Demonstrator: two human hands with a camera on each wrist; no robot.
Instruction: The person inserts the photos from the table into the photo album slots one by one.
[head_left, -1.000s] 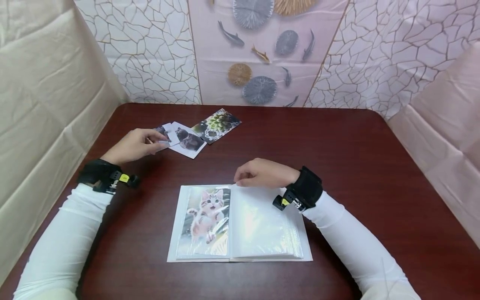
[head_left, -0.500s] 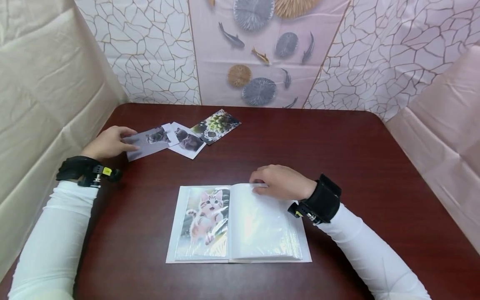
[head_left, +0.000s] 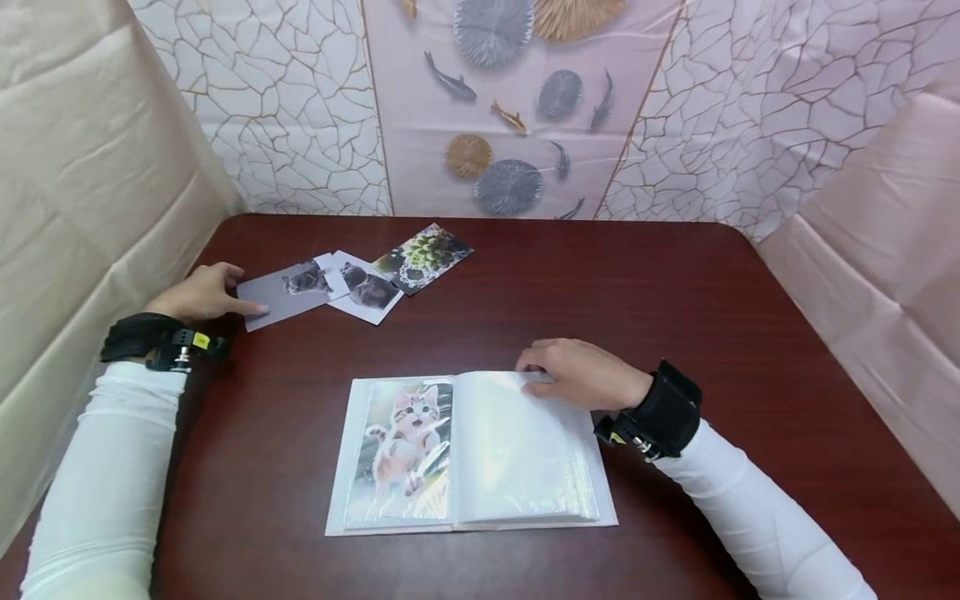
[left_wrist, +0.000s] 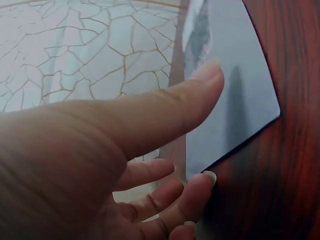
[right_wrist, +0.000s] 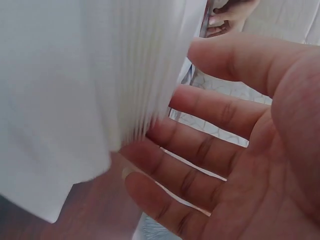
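Beside the near-left end of a grey-kitten photo [head_left: 277, 296], my left hand [head_left: 201, 293] has its thumb stretched over the print. In the left wrist view the thumb and index finger [left_wrist: 197, 195] stand apart, the index tip right at the photo's edge. An open photo album [head_left: 465, 458] lies at front centre. My right hand [head_left: 588, 373] touches the top edge of its right-hand pages [right_wrist: 142, 65], loosely bent fingers against the stacked edges, thumb close by the top page. A striped-kitten photo [head_left: 405, 450] fills the left sleeve; the right sleeve shows white.
A second cat photo [head_left: 367, 292] lies partly under the grey-kitten photo, and a succulent photo [head_left: 426, 257] overlaps it farther back. All rest on a dark red wooden table [head_left: 675, 292]. Pale fabric [head_left: 105, 167] encloses the left, back and right sides.
My left hand has moved left, from the overlap of the cat photos to the grey-kitten photo's outer end, uncovering it. My right hand has slid right along the album's top edge.
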